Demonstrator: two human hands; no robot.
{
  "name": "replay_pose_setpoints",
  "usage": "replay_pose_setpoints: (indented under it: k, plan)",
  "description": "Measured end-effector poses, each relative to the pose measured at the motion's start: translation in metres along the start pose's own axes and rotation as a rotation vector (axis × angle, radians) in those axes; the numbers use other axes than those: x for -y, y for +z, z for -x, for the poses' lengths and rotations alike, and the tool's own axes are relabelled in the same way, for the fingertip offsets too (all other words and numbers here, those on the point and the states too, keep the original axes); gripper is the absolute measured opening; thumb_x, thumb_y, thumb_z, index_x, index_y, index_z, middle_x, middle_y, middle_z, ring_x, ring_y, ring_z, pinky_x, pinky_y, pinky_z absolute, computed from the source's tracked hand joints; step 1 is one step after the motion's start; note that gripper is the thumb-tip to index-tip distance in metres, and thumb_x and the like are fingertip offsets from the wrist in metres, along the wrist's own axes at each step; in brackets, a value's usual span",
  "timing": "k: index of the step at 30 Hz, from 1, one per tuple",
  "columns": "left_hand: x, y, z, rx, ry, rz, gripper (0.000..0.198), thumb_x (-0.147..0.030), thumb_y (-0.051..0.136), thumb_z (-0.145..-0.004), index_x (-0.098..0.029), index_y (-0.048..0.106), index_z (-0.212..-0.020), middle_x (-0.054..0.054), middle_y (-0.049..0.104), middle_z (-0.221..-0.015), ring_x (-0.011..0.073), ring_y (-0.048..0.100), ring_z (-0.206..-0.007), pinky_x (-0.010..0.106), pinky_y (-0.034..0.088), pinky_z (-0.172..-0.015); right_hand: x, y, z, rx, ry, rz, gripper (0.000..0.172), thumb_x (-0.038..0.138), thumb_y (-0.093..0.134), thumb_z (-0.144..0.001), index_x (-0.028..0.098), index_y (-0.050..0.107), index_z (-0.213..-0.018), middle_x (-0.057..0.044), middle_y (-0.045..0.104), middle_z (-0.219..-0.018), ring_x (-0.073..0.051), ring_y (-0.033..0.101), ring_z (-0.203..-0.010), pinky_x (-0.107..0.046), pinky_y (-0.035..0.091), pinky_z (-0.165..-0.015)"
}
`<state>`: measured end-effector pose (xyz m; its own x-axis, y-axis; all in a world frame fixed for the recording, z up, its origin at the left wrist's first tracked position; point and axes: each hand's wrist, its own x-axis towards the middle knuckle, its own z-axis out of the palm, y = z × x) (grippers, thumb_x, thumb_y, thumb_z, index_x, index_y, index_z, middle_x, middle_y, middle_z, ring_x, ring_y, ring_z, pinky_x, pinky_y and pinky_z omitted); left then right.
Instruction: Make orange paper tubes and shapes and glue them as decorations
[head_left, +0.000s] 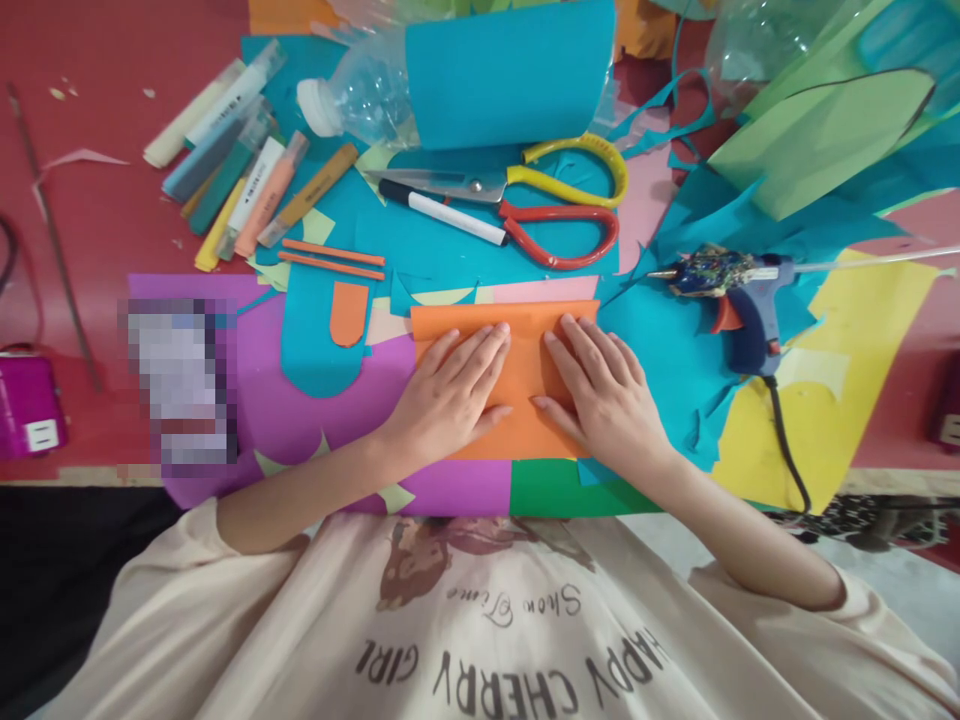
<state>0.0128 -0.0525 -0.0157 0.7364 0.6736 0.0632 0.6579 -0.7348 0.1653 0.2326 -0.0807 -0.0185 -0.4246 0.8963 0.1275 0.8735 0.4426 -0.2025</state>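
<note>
A sheet of orange paper [525, 400] lies in front of me with a narrow fold along its far edge. My left hand [454, 390] rests flat on its left part, fingertips at the fold and fingers stretched out. On the right part, my right hand [604, 385] is pressed down the same way, fingers spread, its fingertips near the fold. Neither hand grips anything. Just beyond the paper lie scissors [487, 187] with one yellow and one red handle, beside a white marker with a black cap [442, 212].
A plastic bottle [360, 90] wrapped in blue paper lies at the back. Several markers [247, 150] are heaped at left, near a blurred phone-like object [180, 380]. A glue gun [750, 300] lies at right. Purple paper [300, 430], yellow paper [862, 370] and scraps cover the red table [90, 240].
</note>
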Motion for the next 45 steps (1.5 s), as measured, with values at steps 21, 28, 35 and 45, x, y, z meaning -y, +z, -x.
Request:
replay_pose_setpoints:
  k: [21, 28, 35, 45]
  plan:
    - [-0.002, -0.005, 0.001, 0.087, -0.054, 0.01, 0.062, -0.04, 0.041, -0.097, -0.004, 0.033, -0.147, 0.023, 0.045, -0.147, 0.0349, 0.039, -0.141, 0.058, 0.034, -0.111, 0.002, 0.002, 0.002, -0.063, -0.013, 0.09, 0.059, 0.046, 0.047, -0.094, 0.011, 0.044, -0.142, -0.018, 0.063, -0.13, -0.03, 0.057, -0.117, -0.042, 0.041, -0.097]
    - [-0.004, -0.003, 0.002, 0.08, -0.059, -0.021, 0.062, -0.041, 0.039, -0.097, -0.005, 0.032, -0.148, 0.022, 0.044, -0.148, 0.0339, 0.04, -0.14, 0.057, 0.035, -0.111, 0.008, -0.002, 0.003, -0.02, 0.014, 0.09, 0.057, 0.043, 0.043, -0.096, 0.014, 0.04, -0.145, -0.015, 0.06, -0.136, -0.03, 0.056, -0.12, -0.043, 0.039, -0.101]
    - [-0.004, -0.001, 0.002, 0.052, -0.042, -0.064, 0.063, -0.042, 0.041, -0.097, -0.004, 0.033, -0.147, 0.022, 0.046, -0.146, 0.0347, 0.043, -0.138, 0.058, 0.037, -0.108, 0.017, 0.004, 0.008, -0.052, 0.032, 0.114, 0.064, 0.046, 0.037, -0.097, 0.005, 0.036, -0.146, -0.021, 0.061, -0.129, -0.03, 0.053, -0.124, -0.042, 0.04, -0.104]
    - [-0.003, -0.002, 0.002, 0.01, -0.021, -0.097, 0.062, -0.042, 0.04, -0.097, -0.003, 0.036, -0.144, 0.022, 0.05, -0.144, 0.0338, 0.046, -0.136, 0.056, 0.039, -0.106, 0.017, 0.005, 0.009, -0.094, 0.025, 0.086, 0.058, 0.043, 0.042, -0.096, 0.004, 0.044, -0.14, -0.02, 0.063, -0.125, -0.028, 0.055, -0.116, -0.04, 0.044, -0.098]
